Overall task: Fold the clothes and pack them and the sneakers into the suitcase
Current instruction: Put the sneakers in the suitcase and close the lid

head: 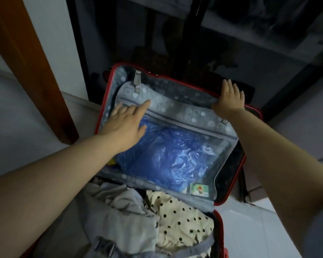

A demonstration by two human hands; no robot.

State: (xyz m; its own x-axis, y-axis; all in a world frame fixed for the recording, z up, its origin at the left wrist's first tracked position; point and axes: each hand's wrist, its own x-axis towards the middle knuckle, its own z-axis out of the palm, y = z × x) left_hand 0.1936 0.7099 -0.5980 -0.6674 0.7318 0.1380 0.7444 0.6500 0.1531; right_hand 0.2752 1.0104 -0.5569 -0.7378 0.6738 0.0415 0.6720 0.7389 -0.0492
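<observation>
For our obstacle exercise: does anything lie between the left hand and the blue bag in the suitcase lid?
Yes. The zipped see-through cover lies over the blue bag, under the left hand.

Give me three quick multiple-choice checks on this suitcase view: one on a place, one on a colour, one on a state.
1. Where is the blue plastic bag?
A. Behind the zipped see-through panel in the lid
B. On the floor beside the case
C. On top of the clothes

2. What colour are the dots on the cream garment?
A. Red
B. Black
C. Blue

3. What state is the suitcase in?
A. Zipped shut
B. Open, with clothes in the near half
C. Open, with nothing inside

Answers:
1 A: the bag shows through the panel, partly under the left hand.
2 B: the dots are plainly black on cream.
3 B: the lid lies open with the right hand at its far rim, and a grey garment lies beside the dotted one.
</observation>
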